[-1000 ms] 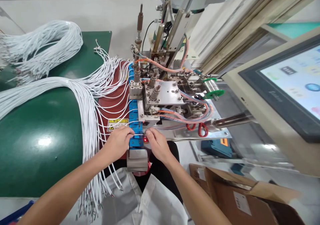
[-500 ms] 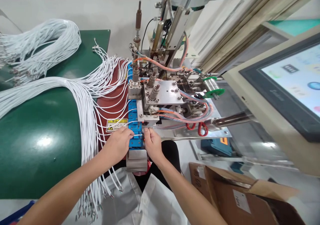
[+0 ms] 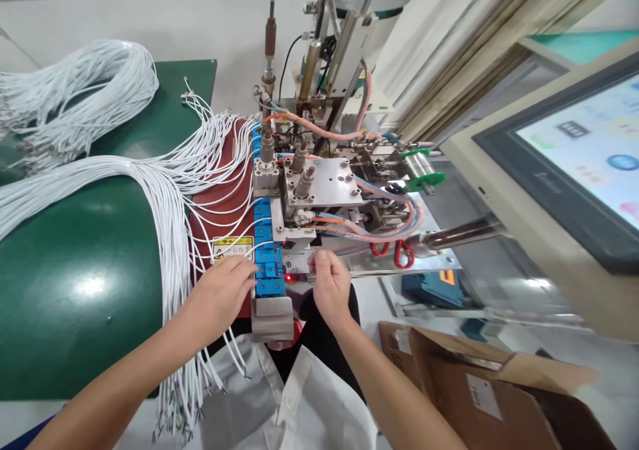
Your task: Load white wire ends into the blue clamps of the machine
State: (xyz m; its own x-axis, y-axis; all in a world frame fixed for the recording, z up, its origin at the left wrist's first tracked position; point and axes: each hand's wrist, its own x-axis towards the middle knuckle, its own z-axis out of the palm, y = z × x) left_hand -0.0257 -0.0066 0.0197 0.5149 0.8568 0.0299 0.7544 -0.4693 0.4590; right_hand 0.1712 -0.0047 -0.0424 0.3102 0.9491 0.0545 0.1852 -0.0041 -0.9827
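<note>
Beside the left edge of the blue clamp blocks (image 3: 269,286), my left hand (image 3: 222,295) has its fingers bent together. Whatever they hold is hidden from me. White cables (image 3: 172,237) fan out from a bundle behind that hand, and several reach the row of blue blocks. No cable shows across the block nearest my left fingertips. My right hand (image 3: 332,285) is closed, thumb against the curled fingers, just right of the blocks and in front of the machine's metal plate (image 3: 298,261). Its grip is too small to make out. A red light glows between the blocks and this hand.
The machine (image 3: 324,184), with hoses and a wire spool (image 3: 422,169), stands ahead. A touchscreen (image 3: 589,144) juts in at right, above a cardboard box (image 3: 479,390). Another coil of white cables (image 3: 110,84) lies on the green table (image 3: 90,323).
My right hand has moved right, away from the blue blocks. My left hand has shifted slightly left and down. The cable stretch that crossed the block between my hands no longer shows.
</note>
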